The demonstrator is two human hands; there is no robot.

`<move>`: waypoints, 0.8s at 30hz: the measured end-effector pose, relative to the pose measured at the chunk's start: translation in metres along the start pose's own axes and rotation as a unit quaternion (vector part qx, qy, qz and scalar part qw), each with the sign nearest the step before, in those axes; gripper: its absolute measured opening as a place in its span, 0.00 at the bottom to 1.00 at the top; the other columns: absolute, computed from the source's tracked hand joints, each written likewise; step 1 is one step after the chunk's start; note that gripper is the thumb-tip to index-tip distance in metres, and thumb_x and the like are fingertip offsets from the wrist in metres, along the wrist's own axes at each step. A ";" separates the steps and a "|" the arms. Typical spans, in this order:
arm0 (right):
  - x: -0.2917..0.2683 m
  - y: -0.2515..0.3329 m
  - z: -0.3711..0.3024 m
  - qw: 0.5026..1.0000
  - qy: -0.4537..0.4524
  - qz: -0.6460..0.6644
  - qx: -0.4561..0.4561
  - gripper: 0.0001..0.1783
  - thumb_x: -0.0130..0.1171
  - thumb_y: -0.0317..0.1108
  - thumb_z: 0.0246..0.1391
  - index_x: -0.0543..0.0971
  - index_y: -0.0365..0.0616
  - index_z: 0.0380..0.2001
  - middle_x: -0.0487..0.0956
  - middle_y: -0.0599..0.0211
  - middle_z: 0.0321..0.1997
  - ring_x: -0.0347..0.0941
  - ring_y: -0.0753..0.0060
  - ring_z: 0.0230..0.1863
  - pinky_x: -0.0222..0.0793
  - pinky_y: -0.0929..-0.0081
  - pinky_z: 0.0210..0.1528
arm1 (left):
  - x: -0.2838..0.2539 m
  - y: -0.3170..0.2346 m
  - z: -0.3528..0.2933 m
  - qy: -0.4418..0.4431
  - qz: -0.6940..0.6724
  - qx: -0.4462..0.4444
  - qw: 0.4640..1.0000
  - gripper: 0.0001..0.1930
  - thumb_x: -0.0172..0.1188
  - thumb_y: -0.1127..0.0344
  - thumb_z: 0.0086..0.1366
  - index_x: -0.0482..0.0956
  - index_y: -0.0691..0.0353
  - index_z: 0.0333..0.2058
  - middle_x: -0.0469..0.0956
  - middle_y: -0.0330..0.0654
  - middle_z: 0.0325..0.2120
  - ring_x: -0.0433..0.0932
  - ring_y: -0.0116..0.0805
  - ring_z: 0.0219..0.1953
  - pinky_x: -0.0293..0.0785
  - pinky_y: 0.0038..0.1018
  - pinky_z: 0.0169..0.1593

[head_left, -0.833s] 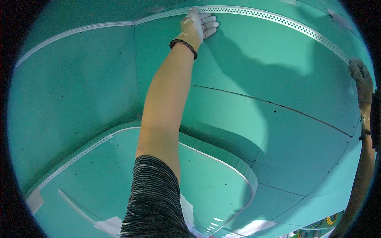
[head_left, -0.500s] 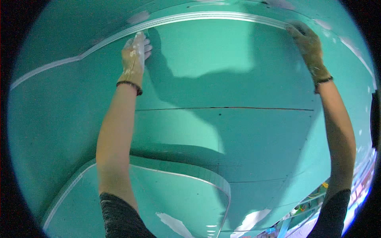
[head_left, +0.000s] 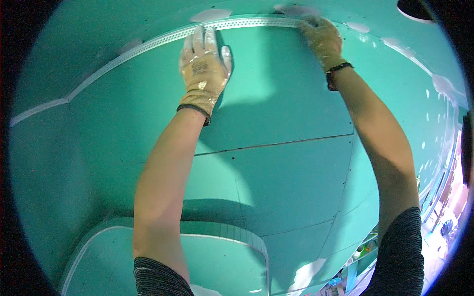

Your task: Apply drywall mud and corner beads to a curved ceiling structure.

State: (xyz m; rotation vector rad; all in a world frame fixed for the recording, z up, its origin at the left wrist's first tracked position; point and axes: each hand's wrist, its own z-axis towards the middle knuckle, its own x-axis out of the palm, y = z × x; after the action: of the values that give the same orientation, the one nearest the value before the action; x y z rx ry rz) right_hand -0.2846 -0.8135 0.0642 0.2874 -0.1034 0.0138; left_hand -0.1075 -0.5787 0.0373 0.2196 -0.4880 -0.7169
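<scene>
A white perforated corner bead [head_left: 163, 40] runs in a long curve along the top edge of the green plasterboard wall [head_left: 276, 182]. My left hand [head_left: 203, 64], in a tan work glove smeared with white, lies flat with its fingers stretched and fingertips against the bead. Farther right, my gloved right hand [head_left: 323, 39] has its fingers bent around the bead near where the strip disappears behind them. Those fingertips are slightly blurred and partly hidden.
Below left, a rounded green plasterboard panel [head_left: 217, 256] with a pale edge stands out from the wall. Pale filler patches [head_left: 212, 15] dot the board above the bead. A dark round hole [head_left: 415, 10] is at the upper right, and cluttered building materials [head_left: 363, 251] show lower right.
My view has shifted. My left hand has turned from edge-on to flat, palm against the wall with fingertips on the bead. My right hand has come closer to the left along the strip.
</scene>
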 end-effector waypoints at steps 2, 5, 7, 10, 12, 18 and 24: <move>0.014 -0.009 0.006 0.999 -0.050 -0.011 0.004 0.21 0.62 0.53 0.59 0.85 0.56 0.50 0.84 0.61 0.52 0.79 0.55 0.55 0.72 0.62 0.59 | 0.013 -0.004 -0.002 -0.015 0.035 -0.042 0.998 0.28 0.58 0.52 0.68 0.71 0.56 0.63 0.68 0.50 0.65 0.68 0.57 0.64 0.66 0.49 0.66; 0.019 0.016 -0.016 0.988 -0.073 0.114 -0.077 0.22 0.65 0.51 0.56 0.85 0.50 0.48 0.85 0.57 0.50 0.80 0.53 0.54 0.72 0.61 0.59 | 0.012 0.013 -0.010 -0.022 0.056 -0.047 0.997 0.28 0.57 0.51 0.69 0.71 0.59 0.63 0.70 0.54 0.63 0.69 0.57 0.63 0.67 0.49 0.66; 0.014 0.030 -0.012 0.989 -0.035 0.145 -0.023 0.22 0.65 0.50 0.55 0.85 0.49 0.48 0.85 0.57 0.50 0.80 0.52 0.54 0.72 0.60 0.59 | 0.011 0.022 -0.011 -0.049 0.053 -0.041 0.997 0.29 0.57 0.51 0.69 0.72 0.60 0.63 0.70 0.53 0.63 0.69 0.56 0.64 0.67 0.49 0.66; 0.020 0.017 -0.006 0.992 -0.109 0.057 -0.035 0.12 0.63 0.44 0.58 0.84 0.54 0.42 0.82 0.64 0.47 0.80 0.54 0.41 0.76 0.55 0.47 | 0.019 0.011 -0.013 -0.065 0.042 -0.041 0.996 0.28 0.57 0.51 0.69 0.74 0.62 0.61 0.72 0.53 0.61 0.70 0.55 0.63 0.68 0.48 0.65; 0.023 0.009 -0.002 0.985 -0.149 0.012 -0.082 0.12 0.62 0.46 0.58 0.85 0.57 0.41 0.82 0.64 0.48 0.80 0.53 0.43 0.76 0.55 0.48 | 0.020 0.008 -0.015 -0.059 0.039 -0.038 0.997 0.27 0.58 0.52 0.69 0.75 0.63 0.60 0.73 0.53 0.59 0.71 0.54 0.62 0.69 0.46 0.65; 0.024 0.022 0.005 0.995 -0.096 0.025 0.013 0.20 0.67 0.49 0.53 0.85 0.54 0.46 0.83 0.58 0.51 0.79 0.51 0.53 0.74 0.58 0.56 | 0.015 0.014 -0.016 -0.076 0.075 -0.013 0.994 0.20 0.58 0.55 0.69 0.79 0.62 0.53 0.77 0.51 0.53 0.75 0.52 0.57 0.73 0.45 0.61; 0.040 -0.032 0.017 0.975 -0.133 -0.065 -0.164 0.21 0.64 0.52 0.57 0.84 0.54 0.48 0.82 0.62 0.53 0.77 0.56 0.55 0.71 0.61 0.60 | 0.019 0.001 -0.016 -0.074 0.027 -0.053 0.996 0.18 0.56 0.55 0.70 0.80 0.59 0.51 0.80 0.53 0.49 0.77 0.55 0.54 0.72 0.47 0.60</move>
State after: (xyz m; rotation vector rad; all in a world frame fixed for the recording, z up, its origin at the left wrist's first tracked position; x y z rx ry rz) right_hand -0.2454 -0.8487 0.0760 -0.0362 -0.3487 -0.1713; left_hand -0.0869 -0.5901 0.0305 0.0549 -0.5925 -0.7076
